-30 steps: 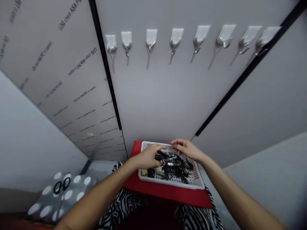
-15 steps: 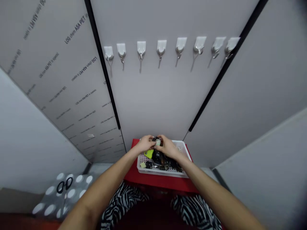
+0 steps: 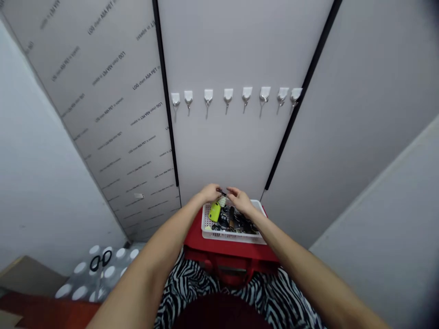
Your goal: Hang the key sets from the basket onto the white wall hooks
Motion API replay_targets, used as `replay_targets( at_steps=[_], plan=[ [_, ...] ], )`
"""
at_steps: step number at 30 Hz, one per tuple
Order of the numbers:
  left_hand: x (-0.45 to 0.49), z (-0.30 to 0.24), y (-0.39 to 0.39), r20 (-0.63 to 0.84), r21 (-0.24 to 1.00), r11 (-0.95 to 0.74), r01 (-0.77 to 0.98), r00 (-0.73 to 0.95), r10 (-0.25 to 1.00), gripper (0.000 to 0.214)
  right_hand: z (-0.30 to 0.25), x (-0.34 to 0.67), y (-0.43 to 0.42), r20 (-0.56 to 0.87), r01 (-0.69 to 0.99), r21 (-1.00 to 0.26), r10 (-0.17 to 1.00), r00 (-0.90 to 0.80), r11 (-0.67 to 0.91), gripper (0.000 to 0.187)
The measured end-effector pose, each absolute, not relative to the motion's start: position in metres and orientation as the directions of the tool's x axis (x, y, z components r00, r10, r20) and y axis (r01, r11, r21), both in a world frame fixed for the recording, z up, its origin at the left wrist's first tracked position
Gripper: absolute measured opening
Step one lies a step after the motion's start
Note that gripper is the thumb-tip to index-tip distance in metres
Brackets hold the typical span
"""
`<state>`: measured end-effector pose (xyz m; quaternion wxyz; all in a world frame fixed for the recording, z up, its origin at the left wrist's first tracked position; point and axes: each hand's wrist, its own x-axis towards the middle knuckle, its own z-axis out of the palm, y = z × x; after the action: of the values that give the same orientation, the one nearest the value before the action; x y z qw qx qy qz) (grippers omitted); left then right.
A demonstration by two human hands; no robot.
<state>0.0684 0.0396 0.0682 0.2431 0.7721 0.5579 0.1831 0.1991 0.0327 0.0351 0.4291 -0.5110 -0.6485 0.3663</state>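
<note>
A white perforated basket [image 3: 219, 235] sits on a red box [image 3: 206, 249] close to the grey wall. Dark keys and fobs fill it, plus a lime-green tag [image 3: 215, 211]. My left hand [image 3: 209, 193] and my right hand [image 3: 239, 201] meet above the basket's far side. Both pinch a small dark key bunch with a pale tag [image 3: 222, 198] between their fingertips. A row of several white adhesive hooks [image 3: 228, 96] with metal prongs runs across the wall above; nothing hangs on them.
Two black vertical strips [image 3: 166, 98] divide the wall panels. A grey cushion with white dots [image 3: 85, 278] lies at lower left, with a black loop-shaped thing [image 3: 100, 261] on it. Zebra-striped fabric [image 3: 192, 288] covers my lap below the red box.
Both hands have risen from among the keys and come together, lifting a small key bunch. The view has pulled back, so the hooks look smaller and lower.
</note>
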Motion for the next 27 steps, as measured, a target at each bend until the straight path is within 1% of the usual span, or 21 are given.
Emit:
replay_targets(
  at_steps=[2, 3, 6, 8, 10, 12, 13, 14, 15, 16, 17, 18, 19, 20, 21, 22, 23, 25, 27],
  plan=[
    [0.066, 0.087, 0.035, 0.033, 0.491, -0.345, 0.800, 0.379, 0.925, 0.029, 0.043, 0.190, 0.026, 0.220, 0.302, -0.914, 0.956, -0.192, 0.271, 0.029],
    [0.065, 0.097, 0.032, 0.031, 0.451, -0.374, 0.811, 0.404, 0.914, 0.029, 0.048, 0.186, 0.022, 0.219, 0.274, -0.921, 0.949, -0.225, 0.278, 0.028],
    [0.061, 0.127, 0.020, 0.038, 0.326, -0.414, 0.850, 0.426, 0.904, 0.034, 0.063, 0.178, 0.008, 0.179, 0.223, -0.945, 0.948, -0.264, 0.241, 0.022],
    [0.061, 0.144, 0.014, 0.053, 0.255, -0.424, 0.869, 0.425, 0.904, 0.038, 0.073, 0.176, 0.001, 0.179, 0.199, -0.950, 0.943, -0.281, 0.239, 0.019],
    [0.063, 0.156, 0.010, 0.062, 0.202, -0.431, 0.879, 0.427, 0.902, 0.039, 0.081, 0.177, -0.005, 0.206, 0.160, -0.952, 0.932, -0.298, 0.261, 0.016],
    [0.067, 0.164, 0.009, 0.092, 0.207, -0.440, 0.874, 0.430, 0.898, 0.038, 0.087, 0.178, -0.007, 0.223, 0.112, -0.958, 0.931, -0.290, 0.265, 0.017],
    [0.068, 0.167, 0.009, 0.116, 0.241, -0.444, 0.863, 0.429, 0.896, 0.037, 0.089, 0.179, -0.007, 0.233, 0.087, -0.960, 0.931, -0.279, 0.267, 0.018],
    [0.069, 0.169, 0.009, 0.138, 0.300, -0.447, 0.843, 0.425, 0.894, 0.036, 0.092, 0.180, -0.007, 0.246, 0.065, -0.960, 0.931, -0.270, 0.272, 0.019],
    [0.068, 0.171, 0.009, 0.153, 0.387, -0.442, 0.809, 0.417, 0.896, 0.037, 0.095, 0.181, -0.006, 0.257, 0.047, -0.959, 0.929, -0.266, 0.279, 0.020],
    [0.067, 0.171, 0.009, 0.160, 0.500, -0.425, 0.755, 0.402, 0.902, 0.038, 0.098, 0.182, -0.005, 0.266, 0.031, -0.958, 0.926, -0.269, 0.285, 0.020],
    [0.065, 0.170, 0.008, 0.161, 0.633, -0.393, 0.667, 0.382, 0.910, 0.040, 0.101, 0.183, -0.003, 0.269, 0.014, -0.959, 0.923, -0.274, 0.284, 0.020],
    [0.062, 0.168, 0.007, 0.166, 0.763, -0.348, 0.544, 0.354, 0.920, 0.041, 0.105, 0.183, -0.002, 0.265, -0.010, -0.962, 0.926, -0.270, 0.272, 0.020],
    [0.059, 0.163, 0.005, 0.178, 0.869, -0.298, 0.396, 0.312, 0.933, 0.041, 0.109, 0.183, 0.000, 0.251, -0.038, -0.968, 0.935, -0.252, 0.250, 0.019],
    [0.056, 0.157, 0.003, 0.188, 0.934, -0.253, 0.250, 0.255, 0.948, 0.041, 0.112, 0.182, 0.001, 0.231, -0.071, -0.973, 0.948, -0.220, 0.220, 0.018],
    [0.055, 0.148, 0.001, 0.191, 0.966, -0.220, 0.139, 0.192, 0.963, 0.041, 0.116, 0.181, 0.002, 0.208, -0.107, -0.976, 0.961, -0.185, 0.190, 0.017],
    [0.054, 0.137, -0.001, 0.184, 0.978, -0.195, 0.074, 0.138, 0.973, 0.040, 0.118, 0.180, 0.003, 0.185, -0.140, -0.976, 0.971, -0.153, 0.164, 0.017],
    [0.055, 0.125, -0.003, 0.169, 0.983, -0.175, 0.048, 0.103, 0.980, 0.041, 0.121, 0.178, 0.004, 0.166, -0.165, -0.976, 0.978, -0.130, 0.144, 0.017],
    [0.061, 0.100, -0.005, 0.140, 0.989, -0.146, 0.034, 0.132, 0.981, 0.041, 0.122, 0.176, 0.004, 0.158, -0.164, -0.977, 0.981, -0.113, 0.138, 0.017],
    [0.069, 0.080, -0.005, 0.162, 0.987, -0.163, -0.013, 0.201, 0.966, 0.036, 0.122, 0.174, 0.005, 0.169, -0.091, -0.983, 0.980, -0.104, 0.159, 0.017]
  ],
)
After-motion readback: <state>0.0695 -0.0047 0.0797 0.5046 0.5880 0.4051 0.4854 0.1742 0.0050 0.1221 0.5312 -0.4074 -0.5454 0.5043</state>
